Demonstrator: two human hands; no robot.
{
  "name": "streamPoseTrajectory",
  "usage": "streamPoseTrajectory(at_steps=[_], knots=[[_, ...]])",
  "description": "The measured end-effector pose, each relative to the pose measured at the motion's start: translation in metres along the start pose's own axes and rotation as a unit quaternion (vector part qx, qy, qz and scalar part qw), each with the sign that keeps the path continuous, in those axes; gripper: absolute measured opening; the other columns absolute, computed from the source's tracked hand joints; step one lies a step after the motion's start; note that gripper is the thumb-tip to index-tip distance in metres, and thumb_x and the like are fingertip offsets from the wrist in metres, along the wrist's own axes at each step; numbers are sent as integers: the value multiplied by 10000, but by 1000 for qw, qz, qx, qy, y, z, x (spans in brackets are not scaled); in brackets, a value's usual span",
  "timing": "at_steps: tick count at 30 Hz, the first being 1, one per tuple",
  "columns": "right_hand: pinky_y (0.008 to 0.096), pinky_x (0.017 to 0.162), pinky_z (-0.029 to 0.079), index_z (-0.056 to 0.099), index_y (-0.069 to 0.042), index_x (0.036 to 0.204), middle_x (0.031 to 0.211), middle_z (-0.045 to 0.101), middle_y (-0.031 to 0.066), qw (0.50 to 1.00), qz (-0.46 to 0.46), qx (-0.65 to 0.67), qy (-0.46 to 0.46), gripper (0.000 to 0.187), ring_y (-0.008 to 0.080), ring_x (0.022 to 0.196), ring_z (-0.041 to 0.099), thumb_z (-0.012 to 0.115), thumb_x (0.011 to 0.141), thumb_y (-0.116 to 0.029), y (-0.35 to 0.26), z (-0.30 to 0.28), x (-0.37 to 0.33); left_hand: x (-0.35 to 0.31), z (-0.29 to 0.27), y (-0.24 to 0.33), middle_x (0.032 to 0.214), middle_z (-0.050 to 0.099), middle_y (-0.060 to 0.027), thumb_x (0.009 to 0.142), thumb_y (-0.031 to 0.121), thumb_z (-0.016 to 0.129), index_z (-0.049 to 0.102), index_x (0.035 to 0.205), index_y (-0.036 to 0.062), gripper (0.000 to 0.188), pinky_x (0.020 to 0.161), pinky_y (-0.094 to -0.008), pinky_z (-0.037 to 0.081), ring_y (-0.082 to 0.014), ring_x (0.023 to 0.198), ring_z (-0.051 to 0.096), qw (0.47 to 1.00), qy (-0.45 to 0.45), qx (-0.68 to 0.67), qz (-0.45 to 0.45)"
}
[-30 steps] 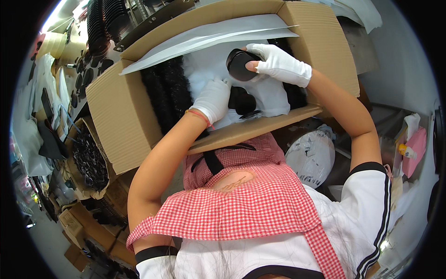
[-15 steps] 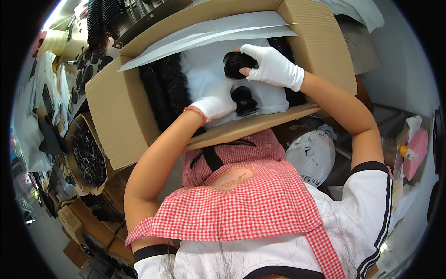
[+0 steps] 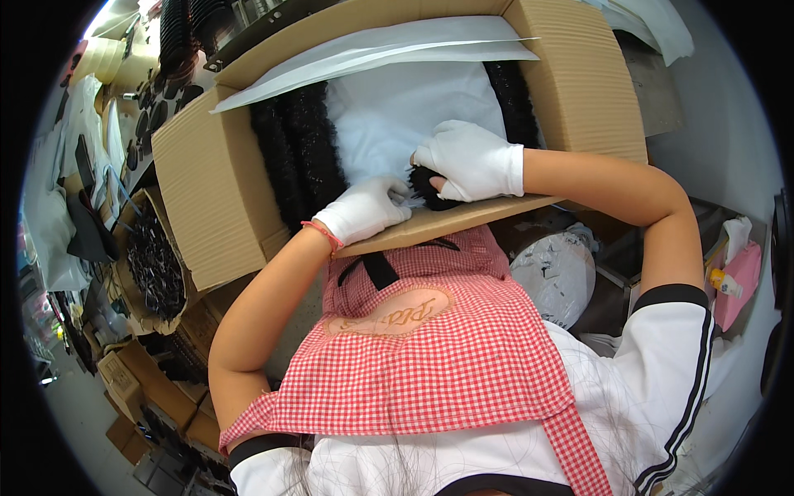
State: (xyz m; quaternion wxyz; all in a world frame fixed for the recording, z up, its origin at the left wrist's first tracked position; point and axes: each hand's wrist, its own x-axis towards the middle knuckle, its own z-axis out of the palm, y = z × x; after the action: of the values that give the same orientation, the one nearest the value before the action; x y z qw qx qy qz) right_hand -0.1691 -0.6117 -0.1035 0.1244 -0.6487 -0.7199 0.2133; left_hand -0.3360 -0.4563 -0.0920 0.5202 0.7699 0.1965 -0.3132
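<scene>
An open cardboard box [image 3: 198, 198] stands in front of me, with rows of black bristly brushes [image 3: 314, 149] along its left side. My right hand [image 3: 475, 161], in a white glove with bare fingertips, is closed on a black bristly brush [image 3: 428, 188] near the box's front wall; the fingers cover much of it. Just left of it, my white-gloved left hand [image 3: 364, 211] rests inside the front edge, fingers bent and apart, close to the brush. Under both hands lies a white sheet [image 3: 413, 103].
More black bristles [image 3: 509, 99] line the box's right side. A folded white sheet [image 3: 372, 54] hangs over its back. To the left are a carton of black pieces [image 3: 157, 264] and a cluttered bench. A round wrapped bundle [image 3: 554, 273] sits right of my apron.
My right hand has come down toward the front wall; the dark round-ended handle it held no longer shows and bristles do. My left hand has shifted slightly left and nearer.
</scene>
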Motion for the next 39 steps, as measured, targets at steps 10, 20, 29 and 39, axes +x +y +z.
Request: streamPoseTrajectory(at_steps=[10,20,29,39], knots=[[404,865,456,602,3,1059,897,670,147,998,0,-51,-48,474,332,876,617,658,885,-434,-9,-2,-7,40,4,-1,1005,670,-281,783,138,748,501,1234,-23,539,818,-433,527,-419,937,657,956,49,250,144],[480,1189,229,536,61,1293,1280,568,216,992,5,-122,-37,720,360,1342,422,679,847,-486,-4,-4,-22,56,7,-6,865,670,-196,846,97,624,537,1084,-9,274,708,-441,547,-363,792,680,865,157,379,288],[493,1171,269,535,65,1303,1308,552,214,989,22,-133,-58,799,373,1320,447,678,821,-556,-3,-22,-20,62,16,-2,895,648,-167,890,105,531,564,1068,-28,225,656,-400,540,-316,740,655,847,138,452,244],[436,1040,400,603,-67,1241,1254,615,122,984,30,-140,106,410,290,1151,593,656,842,-144,14,-50,35,42,-21,29,1091,625,-149,875,121,551,602,1171,13,319,829,-395,533,-299,1030,619,811,139,531,200]])
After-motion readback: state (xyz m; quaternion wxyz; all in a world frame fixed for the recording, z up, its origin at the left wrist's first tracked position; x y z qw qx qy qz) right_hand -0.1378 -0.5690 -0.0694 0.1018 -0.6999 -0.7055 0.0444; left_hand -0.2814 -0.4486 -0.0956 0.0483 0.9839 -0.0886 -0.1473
